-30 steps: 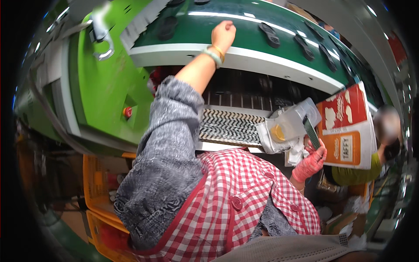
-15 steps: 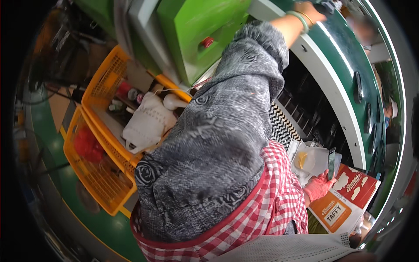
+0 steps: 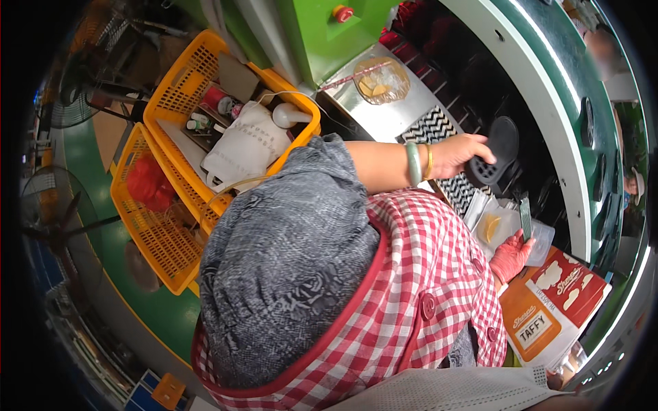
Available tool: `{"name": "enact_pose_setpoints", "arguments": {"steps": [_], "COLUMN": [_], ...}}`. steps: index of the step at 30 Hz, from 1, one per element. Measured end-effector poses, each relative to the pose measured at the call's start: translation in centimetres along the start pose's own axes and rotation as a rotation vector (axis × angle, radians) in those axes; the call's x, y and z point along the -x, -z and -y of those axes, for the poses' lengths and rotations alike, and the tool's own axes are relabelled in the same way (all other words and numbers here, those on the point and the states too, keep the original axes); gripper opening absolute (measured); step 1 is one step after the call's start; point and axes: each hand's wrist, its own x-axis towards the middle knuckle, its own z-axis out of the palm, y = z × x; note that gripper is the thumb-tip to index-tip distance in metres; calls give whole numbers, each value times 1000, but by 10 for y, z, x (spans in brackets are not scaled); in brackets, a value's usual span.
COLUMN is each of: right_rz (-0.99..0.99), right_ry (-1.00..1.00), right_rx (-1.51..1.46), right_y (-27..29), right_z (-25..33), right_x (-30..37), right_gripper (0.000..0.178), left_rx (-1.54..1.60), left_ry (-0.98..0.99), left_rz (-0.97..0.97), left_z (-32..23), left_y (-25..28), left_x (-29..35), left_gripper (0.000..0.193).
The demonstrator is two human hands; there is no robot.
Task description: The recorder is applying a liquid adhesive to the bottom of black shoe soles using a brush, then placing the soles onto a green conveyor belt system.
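Observation:
My left hand [image 3: 458, 156], bare with a green bangle and a yellow one at the wrist, pinches the edge of a black shoe sole [image 3: 505, 142]. The sole is held up over a black-and-white zigzag-patterned mat [image 3: 439, 133]. My right hand [image 3: 510, 256] wears a red glove and is closed on a slim dark-green tool [image 3: 526, 218], held upright; its kind is not clear. Beside that hand stands a translucent plastic tub [image 3: 504, 229] with something yellow in it.
Orange crates [image 3: 164, 240] stand at left, one holding a white bag [image 3: 247, 144]. A green machine [image 3: 336, 41] with a red button is at the top. A green conveyor [image 3: 569, 82] carrying dark pieces curves along the right. A printed carton [image 3: 555, 301] lies near my right hand.
My left hand has come back from the far conveyor toward my body, and a black shoe sole now shows in it. My right hand stays by the tub with the green tool.

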Motion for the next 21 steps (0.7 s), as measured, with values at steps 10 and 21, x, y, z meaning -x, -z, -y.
{"name": "enact_pose_setpoints", "arguments": {"steps": [10, 21], "right_rz": [-181, -326], "right_ry": [108, 33], "right_rx": [530, 429], "right_y": [0, 27], "right_z": [-8, -46], "right_x": [47, 48], "right_gripper": [26, 29], "left_rx": [103, -181], "left_ry": [310, 400], "left_rz": [87, 84], "left_z": [26, 34], "left_y": [28, 16], "left_x": [12, 18], "left_gripper": [45, 47]}}
